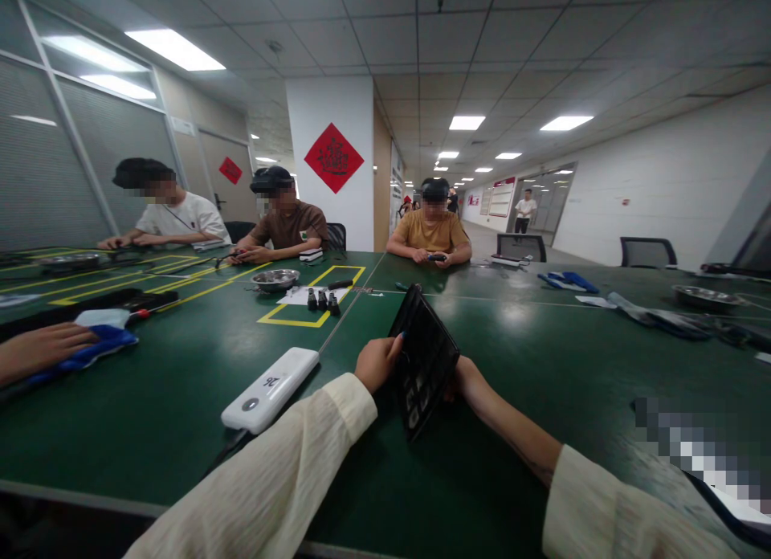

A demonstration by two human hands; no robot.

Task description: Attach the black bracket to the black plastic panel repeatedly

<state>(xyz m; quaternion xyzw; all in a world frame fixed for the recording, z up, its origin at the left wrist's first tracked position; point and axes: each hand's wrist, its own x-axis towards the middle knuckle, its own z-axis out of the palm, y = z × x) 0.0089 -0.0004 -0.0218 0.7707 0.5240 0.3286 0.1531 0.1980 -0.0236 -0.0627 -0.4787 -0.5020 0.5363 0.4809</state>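
A thin black rectangular panel [425, 358] stands tilted on its edge above the green table. Several pale shapes show on its dark face; whether it is a tablet or a shallow case, I cannot tell. My left hand [378, 361] grips its left edge, thumb lying on the face. At the right edge my right hand [461, 376] holds it too, most of its fingers hidden behind the panel. Just left of my left forearm lies a white power bank [271, 392] with a number on its display and a dark cable at its near end.
The green table [542, 366] carries a metal bowl [275, 280], several small black cylinders [323, 302] on white paper, and blue items [569, 282]. A co-worker's hand [45, 350] rests on a blue cloth [99, 350] at left. Several people sit across.
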